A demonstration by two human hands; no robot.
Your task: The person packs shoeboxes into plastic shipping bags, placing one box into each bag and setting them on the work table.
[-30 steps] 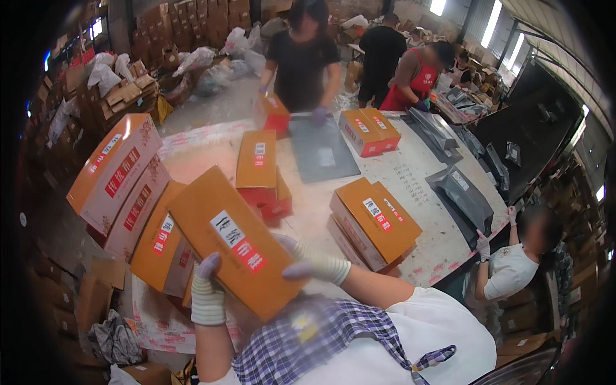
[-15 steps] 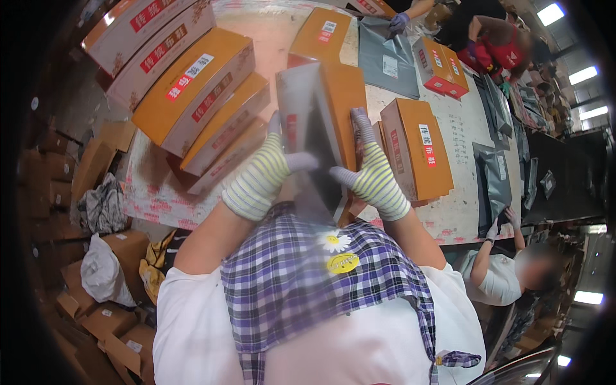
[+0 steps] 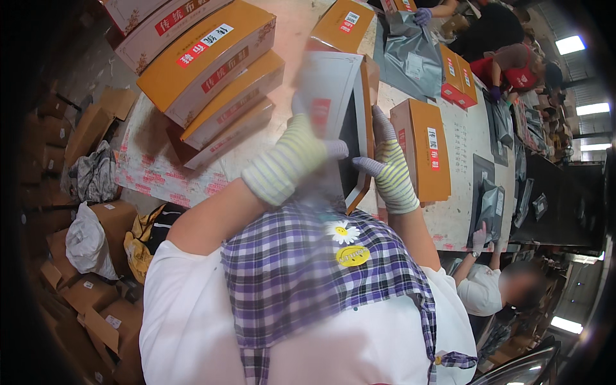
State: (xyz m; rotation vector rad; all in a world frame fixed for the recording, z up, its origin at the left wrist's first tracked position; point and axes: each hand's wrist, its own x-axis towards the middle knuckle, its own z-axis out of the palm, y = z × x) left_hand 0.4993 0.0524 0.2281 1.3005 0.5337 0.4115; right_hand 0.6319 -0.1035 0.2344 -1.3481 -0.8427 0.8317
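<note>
In front of my chest I hold an orange and white shoe box (image 3: 332, 83) upright on the table, between both hands. A dark gap shows along the box, between its pale printed side and its orange-brown edge; what is inside I cannot make out. My left hand (image 3: 290, 160), in a striped yellow-green glove with grey fingertips and blurred by motion, grips the pale side, thumb toward the gap. Around the right edge closes my right hand (image 3: 393, 170), gloved alike, its thumb also pointing at the gap. Just right of it stands another orange shoe box (image 3: 423, 151).
Stacked shoe boxes (image 3: 212, 58) lean at the left of the table (image 3: 154, 173). Another orange box (image 3: 343, 25) lies beyond mine. Co-workers handle grey plastic mailers (image 3: 410, 61) at the far side and right. Opened cartons (image 3: 96, 305) and a white sack (image 3: 90, 240) crowd the floor at left.
The shoe box in my hands has turned, so its pale side faces me more and its orange face less. Both hands have shifted right with it. A far grey mailer has been moved by a co-worker.
</note>
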